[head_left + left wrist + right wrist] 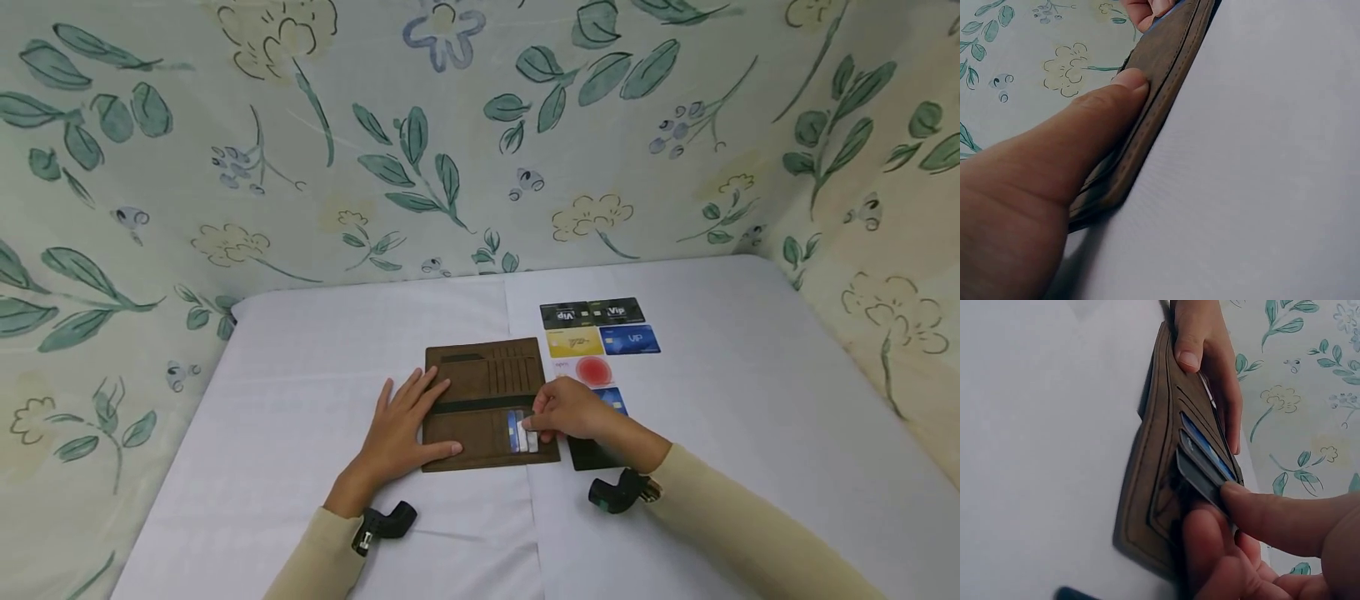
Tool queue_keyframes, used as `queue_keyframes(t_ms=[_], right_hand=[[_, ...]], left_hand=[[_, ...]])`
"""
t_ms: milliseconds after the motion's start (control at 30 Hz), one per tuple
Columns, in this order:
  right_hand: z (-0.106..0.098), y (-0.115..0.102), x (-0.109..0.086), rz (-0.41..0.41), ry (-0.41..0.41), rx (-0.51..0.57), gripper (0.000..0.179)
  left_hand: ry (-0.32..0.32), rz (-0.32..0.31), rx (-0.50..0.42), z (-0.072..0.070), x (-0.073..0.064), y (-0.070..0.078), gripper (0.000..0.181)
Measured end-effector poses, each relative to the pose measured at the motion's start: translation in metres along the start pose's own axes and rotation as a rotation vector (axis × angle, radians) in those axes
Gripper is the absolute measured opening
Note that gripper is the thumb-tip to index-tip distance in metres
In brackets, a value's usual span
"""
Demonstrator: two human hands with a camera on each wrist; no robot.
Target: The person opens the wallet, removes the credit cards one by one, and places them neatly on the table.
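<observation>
A brown bifold wallet (468, 437) lies opened out on the white cloth, a dark band across its middle. My left hand (405, 429) rests on its left side with spread fingers, the thumb on the lower panel. At the lower right slots, my right hand (573, 408) pinches a grey-looking card (1196, 478) between thumb and fingers. That card is partly inside a slot. Beside it, a blue card (1210, 447) and another card stick out of neighbouring slots. Right-hand fingers hide part of the wallet's right edge.
Right of the wallet lie two black Vip cards (592, 313), a yellow card (574, 342), a blue VIP card (630, 339) and a white card with a red circle (593, 371). A blue card (616, 400) and a black item (592, 455) are partly under the right arm.
</observation>
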State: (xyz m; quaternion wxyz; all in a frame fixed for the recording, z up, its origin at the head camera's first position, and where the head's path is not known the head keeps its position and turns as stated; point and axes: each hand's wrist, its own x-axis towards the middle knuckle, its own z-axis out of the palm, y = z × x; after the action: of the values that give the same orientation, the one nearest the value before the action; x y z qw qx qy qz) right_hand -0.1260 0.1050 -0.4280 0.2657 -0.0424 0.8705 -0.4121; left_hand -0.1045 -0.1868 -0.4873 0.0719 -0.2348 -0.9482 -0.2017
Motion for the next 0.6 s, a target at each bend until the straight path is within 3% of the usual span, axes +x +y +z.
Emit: queue_keyframes(t_ms=[233,600], right_hand=[[-0.004,0.002,0.000,0.007,-0.053,0.048,0.018],[-0.002,-0.008,-0.009,0.032,0.035,-0.081,0.024]], left_hand=[[-0.011,-0.009,-0.006,0.000,-0.001,0.000,0.096],[-0.013,-0.009,0.003,-0.001,0.000,0.001,0.096]])
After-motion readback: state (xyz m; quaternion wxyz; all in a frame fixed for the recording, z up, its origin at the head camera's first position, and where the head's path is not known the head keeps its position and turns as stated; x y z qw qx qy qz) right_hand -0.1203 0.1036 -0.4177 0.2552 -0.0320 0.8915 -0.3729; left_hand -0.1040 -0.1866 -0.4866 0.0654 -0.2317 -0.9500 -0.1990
